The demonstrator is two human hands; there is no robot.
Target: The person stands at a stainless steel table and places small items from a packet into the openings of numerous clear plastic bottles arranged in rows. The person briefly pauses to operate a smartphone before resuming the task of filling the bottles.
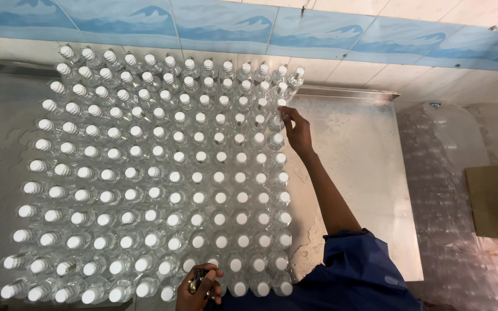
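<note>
Up around 1 o'clock, right hand (297, 131) pinches the white cap of a clear bottle (278, 124) on the steel table (364, 173). Probably light and slick, so grab the neck. Left hand (200, 288), 6 o'clock, fingers curled around a small dark object (196, 280).

A wet steel table (364, 173) carries white-capped clear bottles (162, 178).

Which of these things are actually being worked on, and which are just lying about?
In use: clear bottles with white caps on the wet metal table; right hand touching one in the far rows; left hand holding a small dark object.

Lying about: plastic-wrapped empty bottles, cardboard.
</note>
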